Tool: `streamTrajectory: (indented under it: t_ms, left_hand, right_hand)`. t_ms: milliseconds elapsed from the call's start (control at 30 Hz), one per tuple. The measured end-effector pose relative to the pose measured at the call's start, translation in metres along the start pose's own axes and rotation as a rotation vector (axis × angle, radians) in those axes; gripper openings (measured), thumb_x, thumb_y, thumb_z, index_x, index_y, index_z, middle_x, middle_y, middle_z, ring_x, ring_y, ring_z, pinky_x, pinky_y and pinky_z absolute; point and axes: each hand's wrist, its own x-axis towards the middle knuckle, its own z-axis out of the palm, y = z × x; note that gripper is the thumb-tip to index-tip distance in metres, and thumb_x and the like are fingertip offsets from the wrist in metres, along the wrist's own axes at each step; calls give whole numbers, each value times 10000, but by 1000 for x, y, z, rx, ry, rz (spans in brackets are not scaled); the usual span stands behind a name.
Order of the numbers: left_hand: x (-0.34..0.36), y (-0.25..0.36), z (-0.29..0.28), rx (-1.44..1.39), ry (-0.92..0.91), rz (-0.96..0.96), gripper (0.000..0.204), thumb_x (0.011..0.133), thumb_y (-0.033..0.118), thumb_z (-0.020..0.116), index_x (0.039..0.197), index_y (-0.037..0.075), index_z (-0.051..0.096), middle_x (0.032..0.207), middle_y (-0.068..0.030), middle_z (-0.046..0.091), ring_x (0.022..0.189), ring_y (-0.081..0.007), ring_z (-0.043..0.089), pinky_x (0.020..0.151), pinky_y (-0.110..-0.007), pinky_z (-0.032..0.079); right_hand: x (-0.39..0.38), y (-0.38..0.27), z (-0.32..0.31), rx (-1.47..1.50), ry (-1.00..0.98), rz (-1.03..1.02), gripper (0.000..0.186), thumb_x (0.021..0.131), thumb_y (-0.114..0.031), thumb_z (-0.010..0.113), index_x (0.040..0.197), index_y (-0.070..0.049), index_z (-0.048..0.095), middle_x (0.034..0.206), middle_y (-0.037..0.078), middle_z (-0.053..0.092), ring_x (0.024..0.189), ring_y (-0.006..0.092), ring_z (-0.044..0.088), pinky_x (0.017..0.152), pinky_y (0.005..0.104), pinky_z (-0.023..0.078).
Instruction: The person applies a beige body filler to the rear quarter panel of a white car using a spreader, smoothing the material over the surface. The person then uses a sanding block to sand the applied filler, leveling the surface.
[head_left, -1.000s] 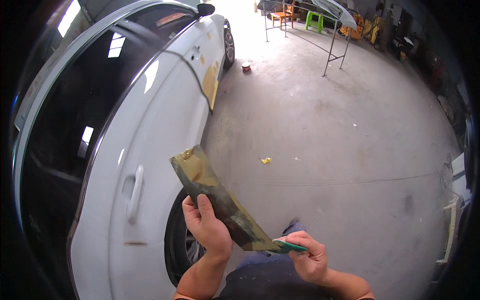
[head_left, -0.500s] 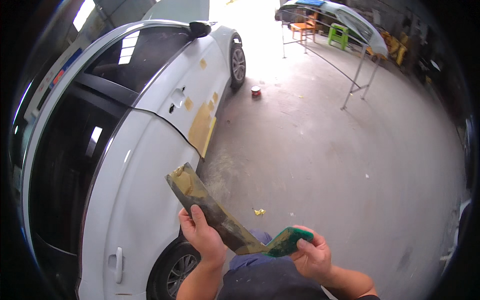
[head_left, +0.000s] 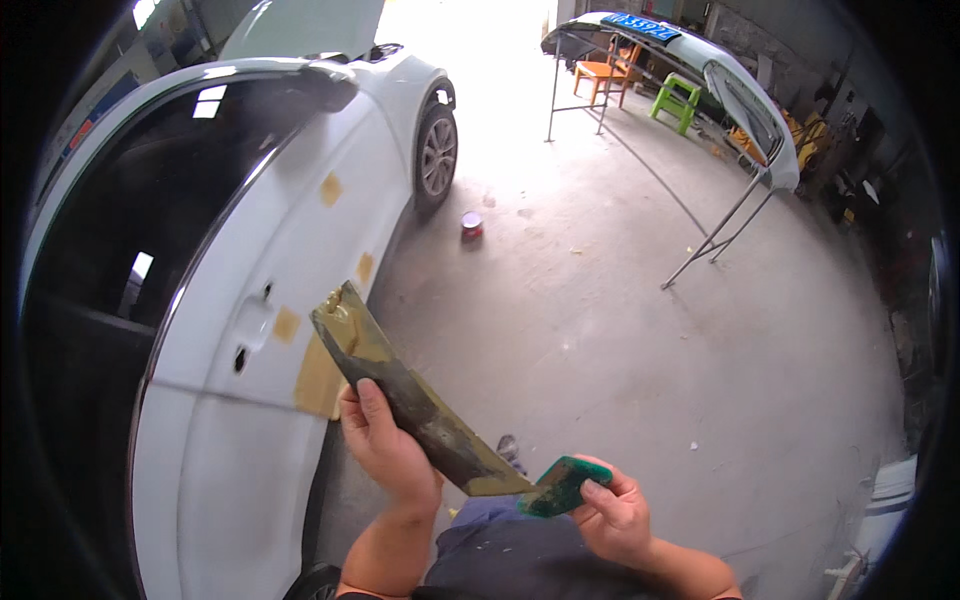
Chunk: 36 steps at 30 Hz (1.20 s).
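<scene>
I had the left hand [head_left: 390,445] gripping a long, thin board [head_left: 400,390], and the right hand [head_left: 615,515] pinching a green spreader [head_left: 560,489] by its right end. The board slanted up and away to the left, and the spreader sat at the board's near right corner; I could not tell whether the two really touched. To scrape well, I thought it best to hold the board firm, tip the spreader low and use short, soft strokes. The spreader was small, flat and smeared, and looked bendy. Thick, shiny tan paste [head_left: 345,325] sat by the board's far left corner. The white car [head_left: 250,440] on the left looked smooth, with dull tan patches [head_left: 286,324].
</scene>
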Motion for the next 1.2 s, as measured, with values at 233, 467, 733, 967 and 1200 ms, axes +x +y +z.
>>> streamTrajectory:
  t_ms: [233, 467, 733, 967, 1200]
  left_hand:
    - [117, -103, 143, 97, -148, -13, 180, 1030, 214, 532, 1074, 40, 510, 979, -31, 592, 867, -86, 548, 809, -254, 462]
    - [257, -216, 310, 158, -67, 113, 190, 1036, 230, 516, 1047, 40, 514, 923, -39, 607, 790, -98, 559, 733, -249, 472]
    - [408, -264, 526, 222, 96, 222, 216, 1043, 268, 495, 1013, 56, 520, 867, -25, 592, 751, -94, 547, 683, -248, 460]
    - [559, -340, 640, 94, 235, 74, 242, 1038, 310, 500, 959, 85, 539, 828, 15, 550, 724, -87, 515, 667, -251, 430]
    - [719, -439, 754, -101, -86, -233, 177, 1022, 232, 543, 996, 61, 507, 862, -33, 617, 739, -103, 585, 702, -251, 502]
  right_hand:
    - [176, -122, -3, 97, -55, -98, 334, 962, 9, 505, 1292, 35, 548, 1205, 136, 637, 1159, 252, 593, 1014, 418, 457]
    - [401, -244, -22, -169, -228, -150, 297, 965, -3, 550, 1259, 12, 592, 1125, 45, 608, 1009, 121, 561, 882, 260, 437]
    - [621, -403, 0, -299, -358, -38, 276, 967, -20, 564, 1237, 18, 610, 1144, 51, 595, 1012, 110, 541, 888, 255, 429]
    - [822, -502, 12, -280, -258, 116, 291, 963, -16, 552, 1249, 9, 607, 1150, 89, 621, 1053, 162, 579, 926, 295, 451]
    - [1033, -604, 59, 8, -115, 97, 269, 991, -80, 480, 1240, -54, 578, 1209, 152, 640, 1156, 340, 603, 1012, 533, 465]
